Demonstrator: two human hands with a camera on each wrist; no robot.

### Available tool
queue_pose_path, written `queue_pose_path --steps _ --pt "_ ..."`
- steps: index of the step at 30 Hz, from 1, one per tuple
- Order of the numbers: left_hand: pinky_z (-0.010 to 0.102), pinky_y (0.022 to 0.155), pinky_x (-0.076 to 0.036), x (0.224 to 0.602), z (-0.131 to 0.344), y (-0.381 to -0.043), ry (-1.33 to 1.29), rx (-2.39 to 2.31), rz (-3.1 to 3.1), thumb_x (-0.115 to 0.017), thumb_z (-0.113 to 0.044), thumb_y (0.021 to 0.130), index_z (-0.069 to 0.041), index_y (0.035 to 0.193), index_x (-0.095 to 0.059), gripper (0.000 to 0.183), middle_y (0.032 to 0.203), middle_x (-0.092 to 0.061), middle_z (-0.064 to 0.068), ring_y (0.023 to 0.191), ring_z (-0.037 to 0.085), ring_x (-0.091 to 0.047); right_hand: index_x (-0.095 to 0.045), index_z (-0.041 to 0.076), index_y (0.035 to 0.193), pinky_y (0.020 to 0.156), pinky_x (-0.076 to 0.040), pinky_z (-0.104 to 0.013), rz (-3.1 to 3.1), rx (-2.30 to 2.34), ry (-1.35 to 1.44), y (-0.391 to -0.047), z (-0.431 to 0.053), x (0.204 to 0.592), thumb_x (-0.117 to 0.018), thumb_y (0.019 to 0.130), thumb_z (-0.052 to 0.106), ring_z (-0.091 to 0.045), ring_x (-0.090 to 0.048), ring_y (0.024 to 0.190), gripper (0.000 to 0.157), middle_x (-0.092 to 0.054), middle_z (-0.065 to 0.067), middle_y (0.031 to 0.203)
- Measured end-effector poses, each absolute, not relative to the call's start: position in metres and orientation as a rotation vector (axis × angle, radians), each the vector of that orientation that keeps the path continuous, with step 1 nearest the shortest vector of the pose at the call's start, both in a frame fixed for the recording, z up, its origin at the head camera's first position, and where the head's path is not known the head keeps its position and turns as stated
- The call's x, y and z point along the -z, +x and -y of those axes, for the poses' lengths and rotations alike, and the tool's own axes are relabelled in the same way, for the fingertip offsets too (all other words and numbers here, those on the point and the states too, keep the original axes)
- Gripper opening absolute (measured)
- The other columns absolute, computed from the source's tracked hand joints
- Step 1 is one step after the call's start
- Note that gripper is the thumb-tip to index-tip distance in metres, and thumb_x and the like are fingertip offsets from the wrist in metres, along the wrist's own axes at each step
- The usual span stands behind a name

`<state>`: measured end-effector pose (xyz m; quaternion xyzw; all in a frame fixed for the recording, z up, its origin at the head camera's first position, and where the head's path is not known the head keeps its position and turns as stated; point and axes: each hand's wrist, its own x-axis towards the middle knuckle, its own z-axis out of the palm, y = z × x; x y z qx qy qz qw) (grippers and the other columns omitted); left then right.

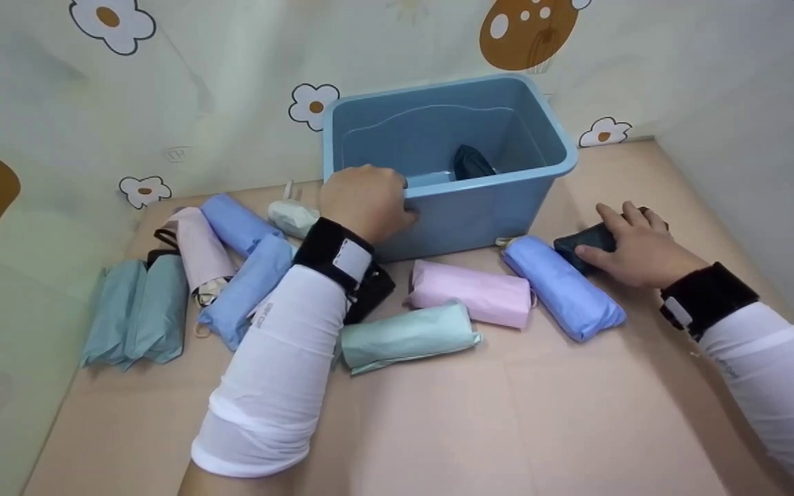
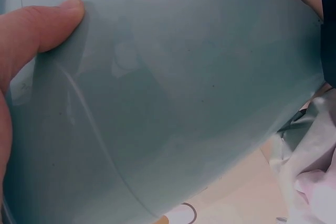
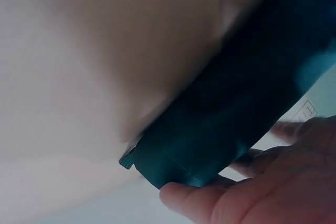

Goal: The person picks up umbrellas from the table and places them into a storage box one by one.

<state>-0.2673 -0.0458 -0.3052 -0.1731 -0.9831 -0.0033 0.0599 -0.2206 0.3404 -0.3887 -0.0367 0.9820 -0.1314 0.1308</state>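
Note:
My left hand [image 1: 368,200] grips the near rim of a blue plastic bin [image 1: 466,213], fingers over the edge and thumb outside. In the left wrist view its thumb lies along the bin wall [image 2: 173,87]. A dark green folded umbrella [image 1: 586,242] in its sleeve lies at the right, and my right hand [image 1: 645,251] holds it from above. In the right wrist view, the thumb is at one end of the umbrella [image 3: 210,103] and the fingers are partly hidden behind it. Another dark folded umbrella [image 1: 471,163] lies inside the bin.
Before the bin lie a blue umbrella [image 1: 562,288], a pink one [image 1: 471,293], a mint one [image 1: 409,336] and a black item [image 1: 371,295] partly behind my left arm. Several more sleeved umbrellas [image 1: 156,310] cluster at the left. A patterned curtain [image 1: 231,89] borders the table [image 1: 438,427].

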Motion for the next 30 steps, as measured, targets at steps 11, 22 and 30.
queue_pose_path --steps 11,22,30 --pt "0.048 0.062 -0.056 0.305 0.045 -0.266 -0.523 0.016 2.981 -0.074 -0.046 0.088 -0.016 0.084 -0.074 0.030 0.078 -0.072 0.003 0.070 0.024 -0.066 -0.052 -0.001 0.148 0.117 -0.008 -0.082 -2.922 0.448 -0.290 -0.224 -0.337 0.398 -0.040 0.107 0.063 -0.068 -0.021 0.146 0.077 -0.036 -0.040 0.155" --pt "0.048 0.061 -0.057 0.305 0.045 -0.267 -0.525 -0.003 2.986 -0.074 -0.047 0.089 -0.014 0.090 -0.076 0.033 0.080 -0.073 0.003 0.070 0.024 -0.065 -0.072 -0.001 0.100 0.124 -0.015 -0.067 -2.985 0.470 -0.438 -0.228 -0.339 0.402 -0.059 0.105 0.043 -0.052 -0.048 0.135 0.046 -0.070 -0.029 0.115" --pt "0.048 0.061 -0.056 0.305 0.045 -0.266 -0.533 -0.008 2.981 -0.074 -0.047 0.089 -0.014 0.089 -0.076 0.033 0.079 -0.072 0.003 0.070 0.024 -0.064 -0.071 -0.007 0.113 0.114 -0.039 -0.064 -3.005 0.494 -0.440 -0.231 -0.352 0.394 -0.045 0.100 0.002 -0.050 -0.056 0.124 0.031 -0.065 -0.031 0.126"
